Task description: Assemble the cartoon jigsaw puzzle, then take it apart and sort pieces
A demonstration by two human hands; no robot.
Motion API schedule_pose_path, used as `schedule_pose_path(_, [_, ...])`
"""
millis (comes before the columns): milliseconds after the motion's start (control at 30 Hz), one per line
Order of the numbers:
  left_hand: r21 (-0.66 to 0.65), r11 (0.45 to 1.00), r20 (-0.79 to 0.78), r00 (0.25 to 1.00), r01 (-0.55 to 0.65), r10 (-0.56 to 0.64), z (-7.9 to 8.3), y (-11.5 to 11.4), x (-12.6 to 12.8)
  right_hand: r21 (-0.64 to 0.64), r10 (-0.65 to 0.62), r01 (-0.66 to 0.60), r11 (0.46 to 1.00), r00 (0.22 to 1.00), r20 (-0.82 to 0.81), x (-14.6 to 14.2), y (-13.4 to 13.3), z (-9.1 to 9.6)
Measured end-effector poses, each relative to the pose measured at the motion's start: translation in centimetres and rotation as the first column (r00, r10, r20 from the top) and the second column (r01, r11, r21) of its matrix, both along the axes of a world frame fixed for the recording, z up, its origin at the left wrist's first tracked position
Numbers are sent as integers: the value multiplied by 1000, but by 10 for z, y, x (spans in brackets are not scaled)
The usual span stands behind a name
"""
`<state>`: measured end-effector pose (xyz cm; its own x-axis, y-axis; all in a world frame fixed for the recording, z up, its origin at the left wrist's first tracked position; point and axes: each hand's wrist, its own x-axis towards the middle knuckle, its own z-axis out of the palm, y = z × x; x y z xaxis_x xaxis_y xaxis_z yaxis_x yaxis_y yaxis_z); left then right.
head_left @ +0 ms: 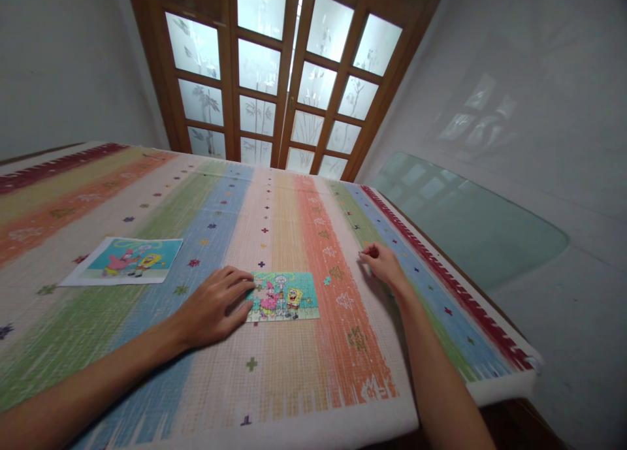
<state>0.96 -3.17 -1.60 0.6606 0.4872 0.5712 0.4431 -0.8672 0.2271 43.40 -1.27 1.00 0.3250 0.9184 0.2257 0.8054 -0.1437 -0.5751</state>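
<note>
From the head camera we look down on a tabletop (289, 378) covered by a cloth in broad stripes of red, orange, green, blue and cream, sprinkled with small crosses and stars.

Near the front edge, on the cream and orange stripes, lies the jigsaw puzzle (287, 297). It is a small flat rectangle showing cartoon figures on a teal ground.

Our left hand (215, 307) rests palm down on the cloth. Its fingers are spread and flat, and their tips lie on the puzzle's left edge, gripping nothing.

Our right hand (386, 264) sits well apart from the puzzle, over on the green and blue stripes. It touches the cloth, and its fingertips (366, 254) are drawn together. We cannot tell whether anything is pinched between them.

Far to the left, on the cream and green stripes, a printed picture (128, 260) with the same cartoon figures lies flat.

Beyond the tabletop stands a wooden door (289, 78) with frosted panes. On the right, a pane of greenish glass (470, 225) leans against the white wall.
</note>
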Motion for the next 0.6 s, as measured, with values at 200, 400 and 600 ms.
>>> schedule_pose_path(200, [-2,1000,3,1000,0,0,1,0,0,186,352,-304,934,873,-339,-65,2,0])
schedule_pose_path(400, [-21,1000,4,1000,-3,3,3,-1,0,186,574,-550,814,716,-397,-130,-14,-2])
schedule_pose_path(600, [-33,999,-6,1000,-3,3,3,-1,1,88,691,-693,715,682,-242,-163,-27,-6])
